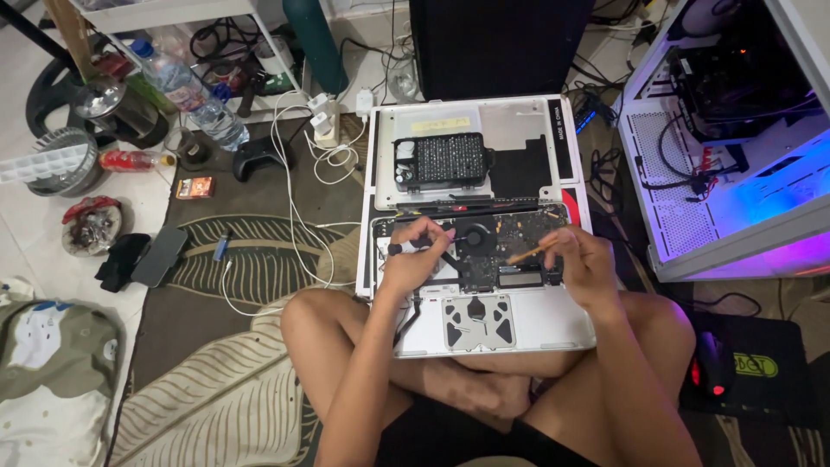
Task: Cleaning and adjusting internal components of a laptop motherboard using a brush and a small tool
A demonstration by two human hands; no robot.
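Two bare hands are working over an opened laptop [519,320] that is lying in the centre of the frame, resting against the crossed legs of a person sitting on a leaf-patterned rug [251,259]. The left hand [413,259] is curling its fingers around a dark-handled screwdriver [415,246], pinching it with the tip pointing toward the round black fan [474,235] on the exposed circuit board [519,242]. The right hand [581,264] is pinching a thin tan stick [529,253] between thumb and fingers, its far end touching the board just right of the fan. Below both hands, the underside of the trackpad [478,322] is showing in the pale metal case.

Just above the laptop, its detached bottom cover [519,130] is lying flat, and a black tray of screwdriver bits [441,162] is sitting on it.

At the right of the frame a white desktop computer case [735,156] is standing open and glowing blue and purple. A black mouse [711,363] with a red light is sitting on a dark mat at the lower right. At the upper left, a clear water bottle [194,95] is lying tilted, with a black game controller [258,157] near it and white cables [298,190] trailing down the rug. A dark phone [160,256] is lying at the left edge of the rug.
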